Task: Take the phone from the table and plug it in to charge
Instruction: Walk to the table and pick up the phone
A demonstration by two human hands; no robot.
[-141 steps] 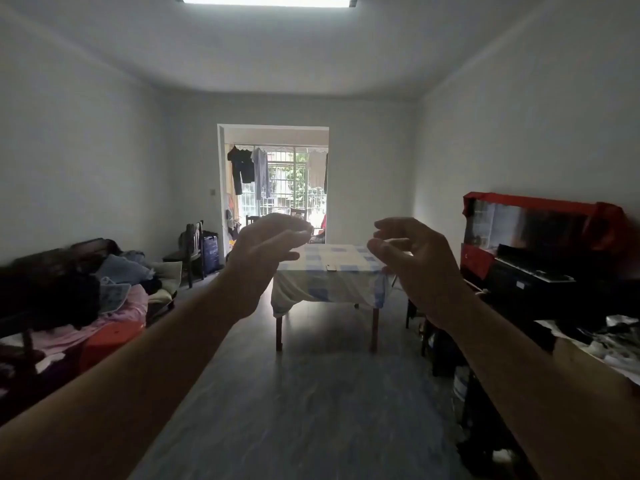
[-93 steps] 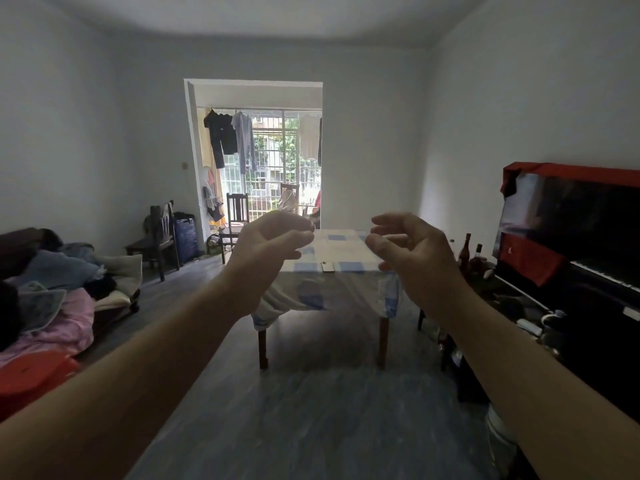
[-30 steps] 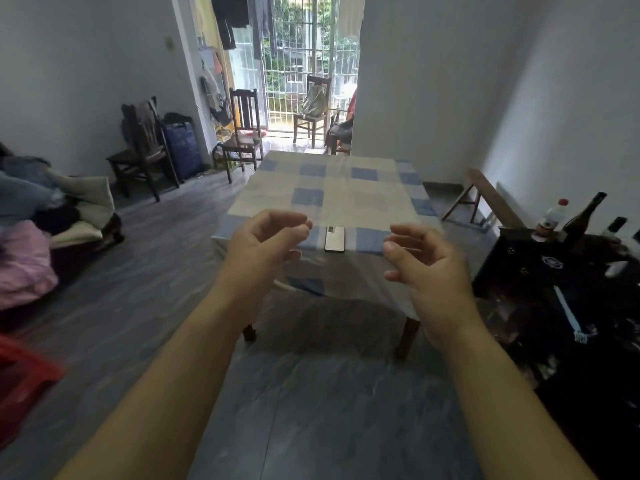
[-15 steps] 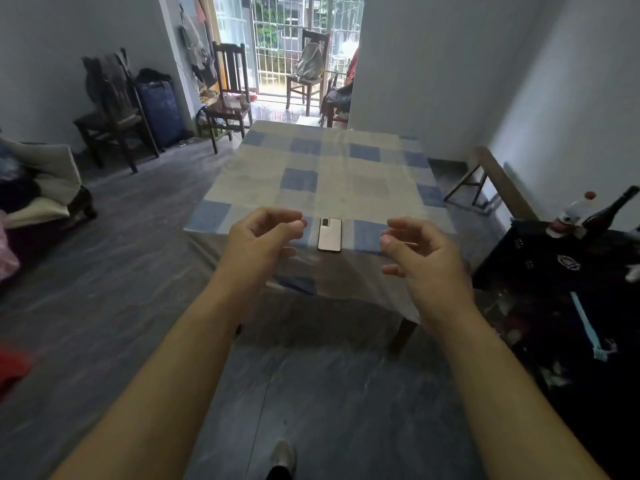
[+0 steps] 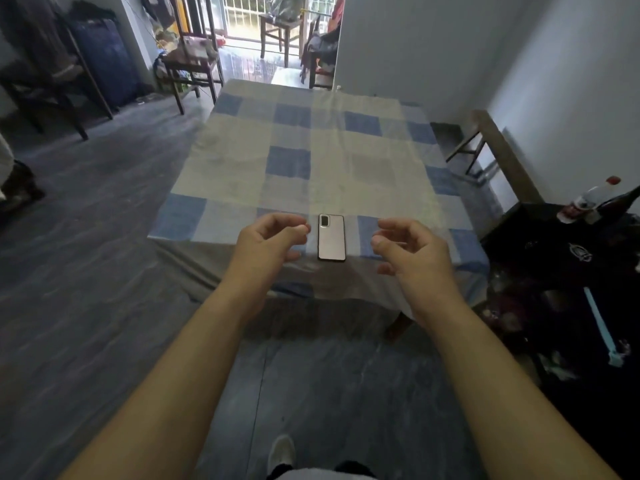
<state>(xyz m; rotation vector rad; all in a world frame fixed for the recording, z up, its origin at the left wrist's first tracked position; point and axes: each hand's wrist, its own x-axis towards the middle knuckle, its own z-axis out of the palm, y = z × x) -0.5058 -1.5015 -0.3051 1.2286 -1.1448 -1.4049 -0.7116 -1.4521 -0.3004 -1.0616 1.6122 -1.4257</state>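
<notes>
The phone (image 5: 331,238) lies face down at the near edge of the tabletop (image 5: 242,161), which is draped in a blue-and-white checked cloth, its camera end pointing away from the person. The left hand (image 5: 268,241) and right hand (image 5: 412,249) are raised on either side of it, apart from it, fingers loosely curled and holding nothing. A plastic bottle (image 5: 588,199) stands on a dark surface to the right.
</notes>
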